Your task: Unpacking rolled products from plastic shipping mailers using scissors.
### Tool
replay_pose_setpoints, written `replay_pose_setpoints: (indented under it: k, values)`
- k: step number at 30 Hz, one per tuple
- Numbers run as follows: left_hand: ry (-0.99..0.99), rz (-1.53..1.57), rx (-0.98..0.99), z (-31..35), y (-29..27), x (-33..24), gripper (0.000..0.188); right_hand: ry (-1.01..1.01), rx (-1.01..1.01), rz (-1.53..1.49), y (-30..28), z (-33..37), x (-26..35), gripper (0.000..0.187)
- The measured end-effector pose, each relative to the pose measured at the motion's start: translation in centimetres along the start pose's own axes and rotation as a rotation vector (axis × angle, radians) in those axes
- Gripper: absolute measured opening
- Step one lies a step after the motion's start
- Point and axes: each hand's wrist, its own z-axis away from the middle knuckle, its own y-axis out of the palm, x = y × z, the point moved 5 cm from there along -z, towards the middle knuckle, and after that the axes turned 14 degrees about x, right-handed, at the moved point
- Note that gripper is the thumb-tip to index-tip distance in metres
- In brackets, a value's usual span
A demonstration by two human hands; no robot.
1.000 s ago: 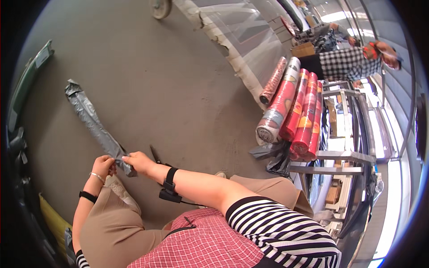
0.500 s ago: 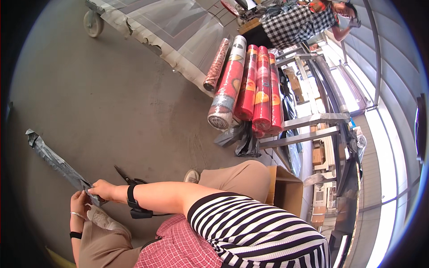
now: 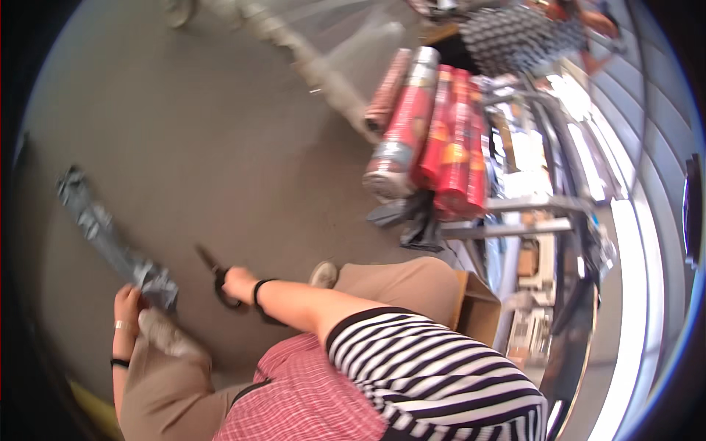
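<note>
A long, narrow bundle of crinkled grey plastic (image 3: 110,239) slants across the left side, above the floor. My left hand (image 3: 127,305) pinches its near end beside my shoe. Further right, my right hand (image 3: 239,284) is closed on the handles of a pair of dark scissors (image 3: 212,264). Their blades point away from me, up and to the left. Motion blur softens the fingers of both hands, and what the plastic contains, if anything, is hidden.
Several plastic-wrapped printed rolls (image 3: 412,132), mostly red, lie on a metal rack (image 3: 529,204) at the right. An opened cardboard box (image 3: 478,305) stands beside my knee. A plastic-covered cart (image 3: 294,44) and another person in a checked shirt (image 3: 507,37) are further back.
My right hand has let go of the grey plastic, moved right and taken hold of the scissors. My left hand keeps the plastic, which now looks wider at its near end. The view has shifted.
</note>
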Motion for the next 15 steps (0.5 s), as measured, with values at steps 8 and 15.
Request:
replay_pose_setpoints:
  k: [8, 15]
  values:
    - [-0.115, -0.165, 0.029, 0.5, 0.5, -0.1, 0.026, 0.024, -0.152, 0.269, 1.0, -0.3, 1.4, 0.046]
    - [-0.216, -0.154, 0.006, 0.6, 0.8, 0.0, 0.030, -0.081, -0.085, 0.351, 0.9, -1.1, 1.1, 0.037]
